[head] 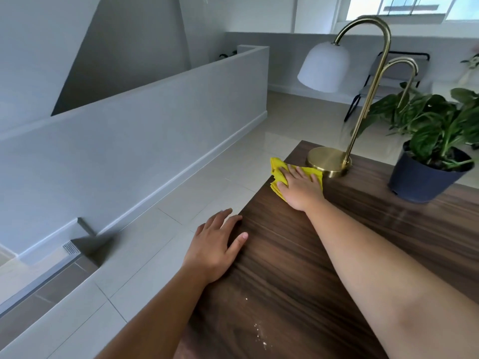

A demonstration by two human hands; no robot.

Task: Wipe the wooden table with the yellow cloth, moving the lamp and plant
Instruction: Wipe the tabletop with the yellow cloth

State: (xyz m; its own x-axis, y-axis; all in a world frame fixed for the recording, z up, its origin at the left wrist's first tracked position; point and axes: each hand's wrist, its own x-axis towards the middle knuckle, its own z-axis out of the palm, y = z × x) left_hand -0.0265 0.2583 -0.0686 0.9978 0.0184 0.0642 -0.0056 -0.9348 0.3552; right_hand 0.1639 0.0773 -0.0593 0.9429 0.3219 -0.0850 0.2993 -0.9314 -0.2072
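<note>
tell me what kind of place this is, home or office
Probably a home, an upstairs landing or loft by the look of it. A brass lamp and potted plant decorate the wooden table, with a tiled floor and a sloped wall behind.

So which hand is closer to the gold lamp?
The right hand. It presses the yellow cloth flat just beside the lamp base. The left hand rests at the table edge, well short of it.

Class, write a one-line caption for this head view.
Right hand presses yellow cloth on dark wooden table beside brass lamp.
</note>
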